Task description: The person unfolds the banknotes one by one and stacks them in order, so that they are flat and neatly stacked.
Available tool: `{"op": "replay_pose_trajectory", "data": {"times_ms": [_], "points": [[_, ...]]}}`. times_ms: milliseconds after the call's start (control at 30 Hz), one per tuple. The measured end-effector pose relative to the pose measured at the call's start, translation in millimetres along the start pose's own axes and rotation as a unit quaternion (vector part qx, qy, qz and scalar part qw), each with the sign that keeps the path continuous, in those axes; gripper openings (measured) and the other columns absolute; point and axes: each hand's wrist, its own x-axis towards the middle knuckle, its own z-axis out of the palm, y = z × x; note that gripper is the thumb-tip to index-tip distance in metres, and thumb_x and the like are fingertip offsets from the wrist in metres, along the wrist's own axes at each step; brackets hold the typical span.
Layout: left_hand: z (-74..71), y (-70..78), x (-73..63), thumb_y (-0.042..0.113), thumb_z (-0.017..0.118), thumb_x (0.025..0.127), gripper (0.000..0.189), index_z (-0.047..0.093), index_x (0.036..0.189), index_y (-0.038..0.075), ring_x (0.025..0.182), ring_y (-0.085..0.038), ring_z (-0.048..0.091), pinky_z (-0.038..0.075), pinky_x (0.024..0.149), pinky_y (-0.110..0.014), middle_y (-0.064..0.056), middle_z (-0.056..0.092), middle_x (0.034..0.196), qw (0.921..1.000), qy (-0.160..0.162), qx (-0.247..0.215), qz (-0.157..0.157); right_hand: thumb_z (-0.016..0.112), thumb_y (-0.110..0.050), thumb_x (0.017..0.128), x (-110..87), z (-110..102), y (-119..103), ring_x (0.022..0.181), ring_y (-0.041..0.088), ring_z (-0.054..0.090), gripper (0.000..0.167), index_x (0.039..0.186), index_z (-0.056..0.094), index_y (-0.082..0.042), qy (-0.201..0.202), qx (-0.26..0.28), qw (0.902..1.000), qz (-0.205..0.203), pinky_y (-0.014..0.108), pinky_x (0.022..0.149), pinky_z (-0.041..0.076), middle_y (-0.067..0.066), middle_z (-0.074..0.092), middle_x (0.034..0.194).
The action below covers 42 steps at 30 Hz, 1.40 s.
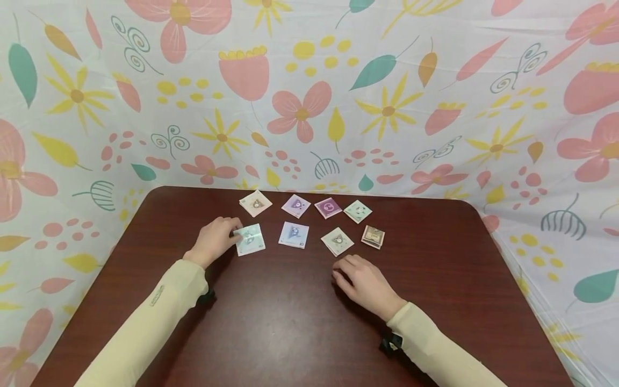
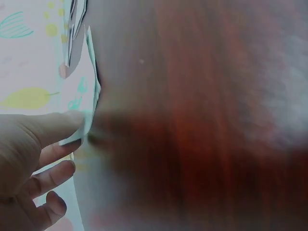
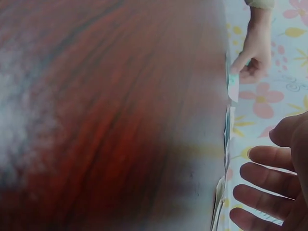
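Note:
Between thumb and forefinger my left hand (image 1: 216,240) pinches the edge of a pale teal folded paper note (image 1: 250,240), at the left end of the near row. In the left wrist view this note (image 2: 79,94) is tilted up, its layers slightly parted, and the other fingers curl loosely below the thumb. My right hand (image 1: 365,285) holds nothing; its fingers are relaxed and slightly bent, just short of a grey-green note (image 1: 337,242). In the right wrist view the spread fingers of the right hand (image 3: 269,183) show at the lower right.
A blue note (image 1: 293,235) and a brown one (image 1: 373,236) share the near row. Behind lie an orange-pink note (image 1: 256,203), a lilac one (image 1: 296,205), a dark purple one (image 1: 328,207) and a light green one (image 1: 358,211). A floral cloth (image 1: 300,64) hangs behind the brown table (image 1: 280,322).

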Motion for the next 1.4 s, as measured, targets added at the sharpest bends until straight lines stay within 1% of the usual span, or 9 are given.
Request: {"op": "replay_pose_trajectory", "data": {"times_ms": [133,267,400,567,667,867,1100,1233,1400], "points": [[1.5,-4.6,-7.1,0.013,0.076,0.096,0.006,0.075,0.102,0.011,0.085,-0.025,0.058,0.052,0.075,-0.047,-0.006,0.07,0.093,0.9996,0.025,-0.012,0.008,0.073,-0.017,0.096,-0.6,-1,1,0.089,0.016,0.065,0.007,0.102,0.073,-0.013,-0.003,0.0,1.0,0.006,0.039,0.087,0.056,-0.003,0.068,0.095],[0.2,-8.7,-14.6,0.013,0.076,0.096,0.004,0.078,0.099,0.011,0.082,-0.022,0.06,0.051,0.075,-0.043,-0.004,0.073,0.092,0.9967,0.031,-0.074,0.007,0.073,-0.018,0.096,-0.6,-1,2,0.09,0.016,0.065,0.008,0.102,0.074,-0.013,-0.008,0.004,0.9999,0.008,0.04,0.088,0.057,-0.003,0.068,0.096],[-3.7,-5.6,-22.2,0.014,0.077,0.095,0.003,0.079,0.097,0.012,0.081,-0.02,0.062,0.05,0.073,-0.038,-0.001,0.075,0.09,0.988,0.034,-0.151,0.0,0.073,-0.018,0.097,0.8,-1,2,0.089,0.015,0.065,0.008,0.103,0.074,-0.013,-0.009,0.004,0.9999,0.005,0.038,0.084,0.057,-0.003,0.068,0.096],[-5.9,11.7,-32.4,0.019,0.079,0.095,0.007,0.08,0.094,0.012,0.077,-0.017,0.06,0.048,0.067,-0.031,0.003,0.073,0.082,0.9749,0.046,-0.218,-0.004,0.073,-0.016,0.096,3.8,-1,0,0.088,0.015,0.064,0.007,0.103,0.074,-0.013,-0.003,0.009,1.0,0.003,0.035,0.078,0.056,-0.004,0.068,0.096],[-2.2,26.1,-40.4,0.021,0.08,0.094,0.009,0.081,0.093,0.012,0.074,-0.014,0.06,0.047,0.065,-0.028,0.004,0.072,0.079,0.9645,0.054,-0.259,-0.005,0.073,-0.017,0.097,5.9,0,-2,0.09,0.015,0.064,0.008,0.104,0.074,-0.013,-0.004,0.01,0.9999,0.006,0.035,0.078,0.056,-0.003,0.069,0.098],[16.5,57.1,-51.5,0.016,0.082,0.092,0.007,0.081,0.092,0.01,0.067,-0.01,0.061,0.048,0.063,-0.025,0.002,0.075,0.079,0.9416,0.051,-0.333,-0.012,0.074,-0.018,0.097,8.6,1,-8,0.092,0.013,0.066,0.009,0.105,0.073,-0.015,0.0,0.023,0.9994,0.024,0.035,0.079,0.057,-0.005,0.069,0.098],[31.3,94.8,-54.8,0.011,0.081,0.09,0.006,0.082,0.093,0.006,0.041,-0.026,0.053,0.043,0.044,-0.026,-0.018,0.072,0.077,0.9033,0.043,-0.424,-0.049,0.074,-0.022,0.098,16.3,3,-18,0.099,0.016,0.07,0.024,0.119,0.071,-0.01,0.016,0.047,0.9975,0.05,0.039,0.082,0.058,0.002,0.072,0.11],[40.0,110.4,-54.5,0.009,0.081,0.09,0.004,0.082,0.092,0.006,0.046,-0.024,0.055,0.044,0.044,-0.027,-0.018,0.072,0.077,0.8885,0.044,-0.451,-0.071,0.073,-0.023,0.1,19.3,2,-20,0.095,0.014,0.071,0.021,0.118,0.071,-0.012,0.025,0.052,0.9958,0.071,0.038,0.08,0.058,0.0,0.073,0.11],[50.0,121.0,-50.0,0.01,0.083,0.089,0.003,0.083,0.09,0.008,0.059,-0.021,0.061,0.049,0.048,-0.03,-0.017,0.073,0.076,0.8733,0.065,-0.474,-0.093,0.069,-0.021,0.102,20.4,-4,-18,0.091,0.007,0.068,0.012,0.113,0.072,-0.017,0.036,0.068,0.9934,0.085,0.035,0.08,0.058,-0.005,0.072,0.106]]}}
